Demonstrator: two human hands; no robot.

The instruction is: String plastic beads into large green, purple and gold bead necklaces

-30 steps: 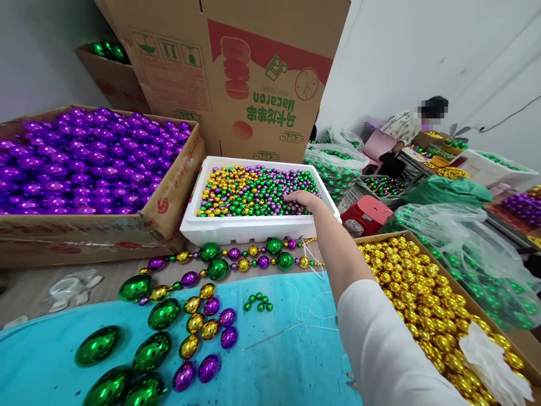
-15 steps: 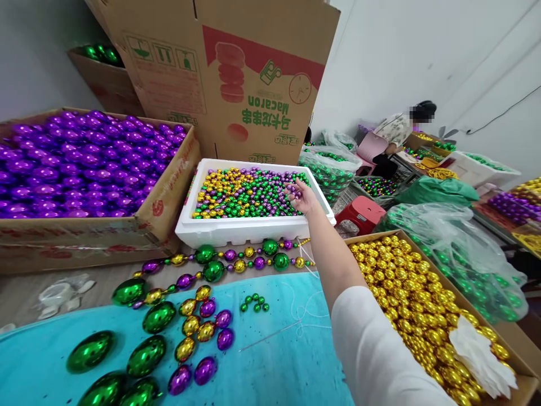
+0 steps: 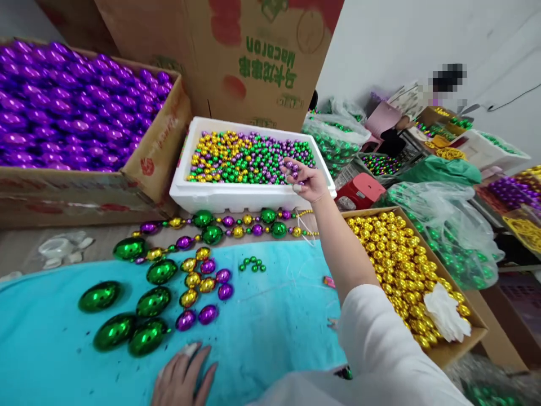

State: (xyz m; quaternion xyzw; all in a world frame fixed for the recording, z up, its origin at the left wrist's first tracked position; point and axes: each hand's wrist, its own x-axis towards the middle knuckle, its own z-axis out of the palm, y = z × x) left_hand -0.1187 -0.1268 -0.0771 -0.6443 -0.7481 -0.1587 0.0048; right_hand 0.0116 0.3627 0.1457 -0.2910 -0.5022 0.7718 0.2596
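Observation:
My right hand (image 3: pixel 305 180) is raised just over the near right corner of a white foam box (image 3: pixel 236 197) full of small gold, green and purple beads. Its fingers are curled in a pinch around small beads. My left hand (image 3: pixel 182 379) rests flat on the turquoise cloth (image 3: pixel 270 316) at the bottom, fingers stretched out, holding nothing. Ahead of it lie loose large green beads (image 3: pixel 127 316) and medium gold and purple beads (image 3: pixel 203 285). A strung length of mixed beads (image 3: pixel 224 225) lies along the front of the foam box.
A cardboard box of purple beads (image 3: pixel 76 107) stands at the left and a tall carton (image 3: pixel 220 56) behind the foam box. A box of gold beads (image 3: pixel 401 265) sits at the right, with bags of green beads (image 3: pixel 448 237) beyond. Another person (image 3: pixel 418 104) sits far right.
My right hand has lifted out of the foam box and drawn back toward me with beads pinched. The view tilted down, and my left hand now shows on the cloth.

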